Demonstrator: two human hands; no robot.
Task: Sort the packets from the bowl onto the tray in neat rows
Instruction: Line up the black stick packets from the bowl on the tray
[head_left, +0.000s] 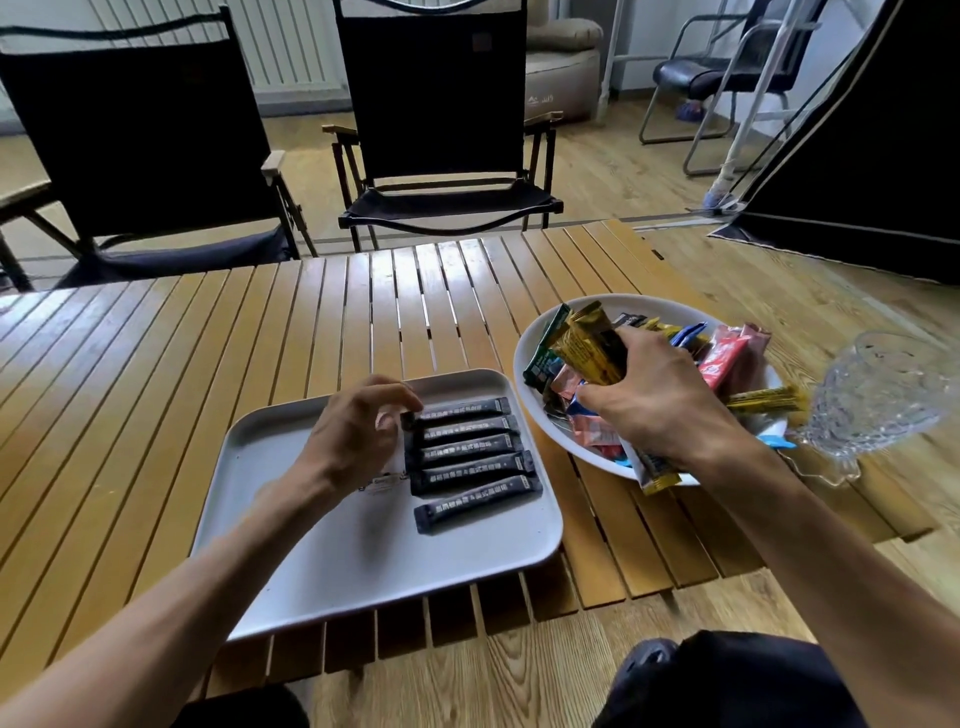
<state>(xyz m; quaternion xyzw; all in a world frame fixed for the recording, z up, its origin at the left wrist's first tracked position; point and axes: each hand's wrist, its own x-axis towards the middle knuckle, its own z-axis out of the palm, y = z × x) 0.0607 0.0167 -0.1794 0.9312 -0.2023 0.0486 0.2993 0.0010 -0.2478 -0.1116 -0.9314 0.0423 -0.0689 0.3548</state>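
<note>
A white tray (291, 561) lies on the slatted wooden table, with several dark stick packets (475, 467) lined up in a column on its right half. My left hand (353, 431) hovers over the tray and pinches the left end of the top dark packet (457, 409). To the right stands a white bowl (530, 343) heaped with mixed packets in yellow, green, pink and blue. My right hand (660, 395) reaches into the bowl and grips several yellow-and-black packets (592, 345) that stick up above the pile.
A clear cut-glass cup (878, 395) lies tilted at the bowl's right, near the table's right edge. Two black folding chairs (447, 135) stand behind the table. A dark tent wall (862, 156) rises at the far right. My knees sit below the table's front edge.
</note>
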